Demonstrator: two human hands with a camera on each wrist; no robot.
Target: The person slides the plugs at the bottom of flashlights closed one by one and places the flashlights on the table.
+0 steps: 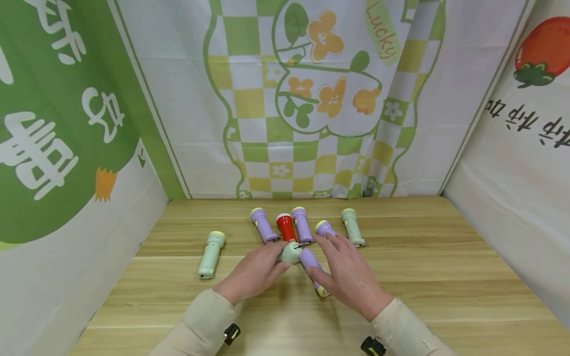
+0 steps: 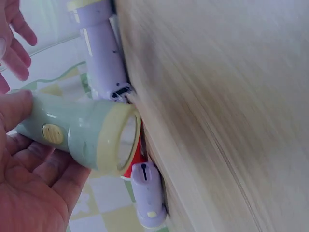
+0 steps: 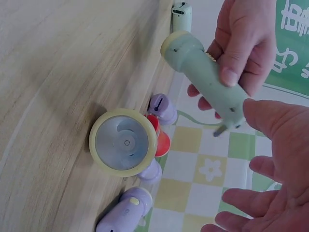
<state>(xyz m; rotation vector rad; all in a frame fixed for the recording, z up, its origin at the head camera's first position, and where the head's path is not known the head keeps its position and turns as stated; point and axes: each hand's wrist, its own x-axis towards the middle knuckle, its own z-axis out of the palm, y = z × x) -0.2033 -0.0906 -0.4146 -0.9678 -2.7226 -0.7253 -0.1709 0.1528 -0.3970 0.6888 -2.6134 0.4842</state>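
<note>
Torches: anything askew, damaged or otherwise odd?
The nearest purple torch, by the right hand, lies reversed: its lens end is toward the head camera, while the other lying torches have theirs away. Also, a small tab juts from the tail of the green torch in the left hand; can't tell if that's damage.

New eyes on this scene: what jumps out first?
Probably the red flashlight, the only red one, lying toward the back of the wooden table with purple flashlights on either side. Next, front and center, the left hand holds a green flashlight above the table. Behind it all hangs a checked cloth with orange flowers and the word "Lucky".
</note>
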